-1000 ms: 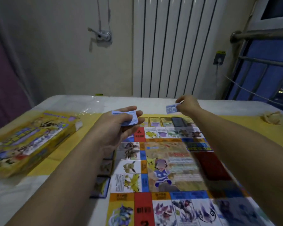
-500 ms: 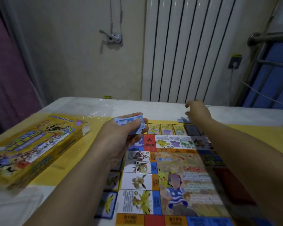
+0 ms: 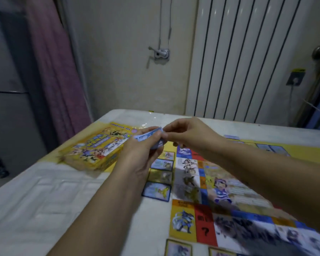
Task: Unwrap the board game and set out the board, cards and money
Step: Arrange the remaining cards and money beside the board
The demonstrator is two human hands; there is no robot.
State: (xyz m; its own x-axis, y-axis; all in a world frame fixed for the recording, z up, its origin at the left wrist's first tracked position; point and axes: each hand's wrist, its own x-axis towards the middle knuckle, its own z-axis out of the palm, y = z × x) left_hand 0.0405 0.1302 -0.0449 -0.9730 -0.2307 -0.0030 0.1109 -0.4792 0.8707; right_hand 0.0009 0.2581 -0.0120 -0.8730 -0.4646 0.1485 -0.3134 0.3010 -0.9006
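1. Head view: the left hand (image 3: 139,156) is curled around a small stack of blue cards (image 3: 149,139), with the thumb on top and the fingers below it.
2. The right hand (image 3: 187,133) meets the stack from the right; its thumb and first fingers are pressed together on the right edge of the top card. Both hands are above the far left corner of the board.
3. The board (image 3: 207,185) lies flat and open on the desk (image 3: 44,196), to the right of the centre, with coloured squares and a cartoon figure in the middle.
4. A column of four cards (image 3: 158,190) lies face up on the desk just beside the left edge of the board.
5. Two more cards (image 3: 178,249) lie near the bottom edge, just beside the near side of the board.
6. At the far right, other cards (image 3: 270,147) lie beside the far edge of the board; they are blurred.
7. The yellow game box (image 3: 98,148) lies on the desk to the left of the hands, apart from the board.
8. Money I cannot tell apart from the cards.
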